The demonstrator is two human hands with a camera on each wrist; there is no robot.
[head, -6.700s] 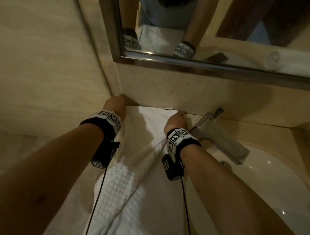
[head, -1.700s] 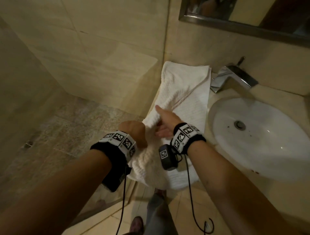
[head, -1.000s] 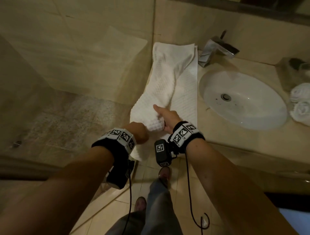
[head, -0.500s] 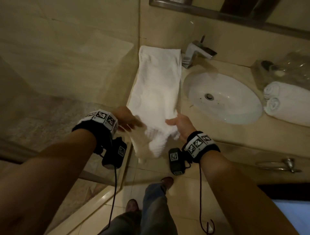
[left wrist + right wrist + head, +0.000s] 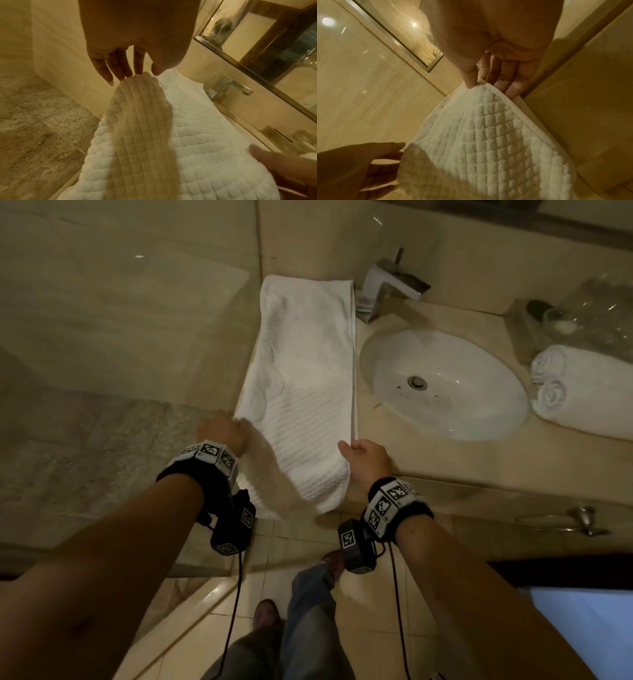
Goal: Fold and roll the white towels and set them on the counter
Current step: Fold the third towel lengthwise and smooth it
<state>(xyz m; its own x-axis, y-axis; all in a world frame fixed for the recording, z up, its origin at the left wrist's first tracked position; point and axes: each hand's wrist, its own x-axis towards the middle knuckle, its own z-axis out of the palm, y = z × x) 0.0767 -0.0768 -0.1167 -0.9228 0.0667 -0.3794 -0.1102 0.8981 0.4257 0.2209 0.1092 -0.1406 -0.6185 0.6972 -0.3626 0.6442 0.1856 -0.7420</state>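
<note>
A white waffle towel (image 5: 305, 378) lies lengthwise on the counter (image 5: 513, 460) left of the sink, folded into a long strip, its near end hanging over the counter's front edge. My left hand (image 5: 226, 429) is at the strip's left edge; in the left wrist view the left hand (image 5: 145, 74) pinches a raised fold of the towel (image 5: 197, 135) between thumb and fingertips. My right hand (image 5: 356, 453) holds the right edge; in the right wrist view the right hand (image 5: 484, 85) has its thumb on top of the towel (image 5: 488, 135) and its fingers behind.
A white basin (image 5: 479, 419) sits right of the towel, with a chrome faucet (image 5: 387, 285) at the back wall. Two rolled white towels (image 5: 582, 392) lie at the far right, beside wrapped glassware (image 5: 582, 320). The shower floor (image 5: 85, 457) drops away on the left.
My hands have moved apart from the bunched near end to the strip's two side edges. The near end now lies spread and smoother.
</note>
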